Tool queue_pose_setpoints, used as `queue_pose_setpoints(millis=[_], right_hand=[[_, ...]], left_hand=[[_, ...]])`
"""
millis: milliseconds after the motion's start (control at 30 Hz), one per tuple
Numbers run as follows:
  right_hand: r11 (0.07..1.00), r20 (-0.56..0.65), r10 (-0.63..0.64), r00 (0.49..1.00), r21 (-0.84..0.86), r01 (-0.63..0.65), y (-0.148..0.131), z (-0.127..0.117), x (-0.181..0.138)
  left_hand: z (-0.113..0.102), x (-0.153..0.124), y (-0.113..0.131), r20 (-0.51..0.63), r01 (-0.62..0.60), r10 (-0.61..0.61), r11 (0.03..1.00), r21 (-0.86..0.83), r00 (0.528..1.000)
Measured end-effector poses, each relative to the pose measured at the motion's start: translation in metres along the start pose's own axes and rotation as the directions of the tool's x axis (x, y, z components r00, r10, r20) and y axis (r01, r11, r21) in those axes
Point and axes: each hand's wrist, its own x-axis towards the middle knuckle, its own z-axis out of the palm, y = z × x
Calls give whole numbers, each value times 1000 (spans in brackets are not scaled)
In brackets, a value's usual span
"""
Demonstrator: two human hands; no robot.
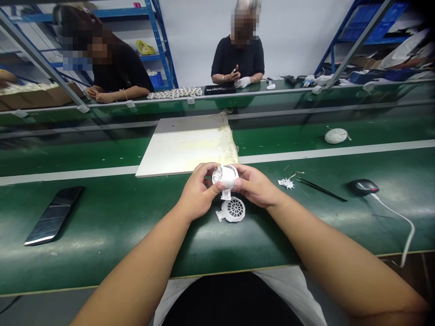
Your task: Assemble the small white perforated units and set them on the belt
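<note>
Both my hands hold a small white plastic housing above the green bench. My left hand is closed on its left side, with the thumb at the front. On the right side, the fingers and thumb of my right hand pinch the same part. A short tab sticks down from the housing. Just below it on the bench lies a round white grille cover with a side tab. To the right lie a small white spiky part and black tweezers.
A dark phone lies at left, and a black device with a white cable at right. Behind my hands is a white board. A white rounded object sits farther back. Two people work across the bench, behind a metal rail.
</note>
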Motion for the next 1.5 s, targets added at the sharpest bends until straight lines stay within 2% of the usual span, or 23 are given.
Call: queue_pose_setpoints(millis=[167, 333, 567, 733, 900, 1033, 1067, 1133, 1200, 1233, 1267, 1333, 1400, 1500], right_hand=[[999, -9, -29, 1000, -13, 29, 4, -4, 2], [999, -56, -35, 998, -39, 33, 0, -8, 2], [997, -40, -43, 998, -59, 41, -1, -13, 3], [998, -33, -39, 999, -59, 37, 2, -10, 3], [998, -13, -15, 1000, -65, 14, 2, -6, 2], [997, -136, -16, 991, -71, 7, -8, -12, 5], [996, -194, -16, 981, -85, 0, -10, -15, 6], [985, -316, -11, 949, -166, -44, -14, -22, 10], [945, -401, -10, 916, -303, -123, -15, -29, 12], [910, -420, -16, 908, -382, -161, -15, -32, 13], [867, -424, -26, 905, -461, -191, -14, -33, 14], [772, -409, -64, 910, -598, -215, -13, -35, 14], [688, -383, -115, 916, -696, -205, -12, -35, 13], [609, -338, -174, 925, -775, -169, -10, -35, 13]], left_hand=[[-1, 2, 2, 26, 31, -30, 999, -11, 999], [-2, 3, 2, 91, 17, -11, 998, -62, 996], [-8, 4, 11, 105, -145, 127, 973, 180, 986], [-6, 3, 11, 99, -145, 125, 963, 225, 987], [-3, 2, 6, 89, -97, 81, 976, 196, 993], [-8, 2, 9, -22, -149, 150, 988, 33, 988], [-9, 1, 13, 13, -152, 152, 988, 20, 988], [-11, -1, 22, 217, -123, 103, 989, 81, 971], [-11, -3, 31, 444, -93, -12, 972, 214, 896], [-9, -5, 33, 512, -85, -73, 957, 278, 856], [-7, -6, 35, 550, -79, -124, 940, 330, 826], [-2, -7, 34, 573, -83, -177, 914, 398, 800], [2, -7, 29, 576, -97, -187, 900, 426, 796], [6, -8, 23, 586, -124, -161, 901, 415, 795]])
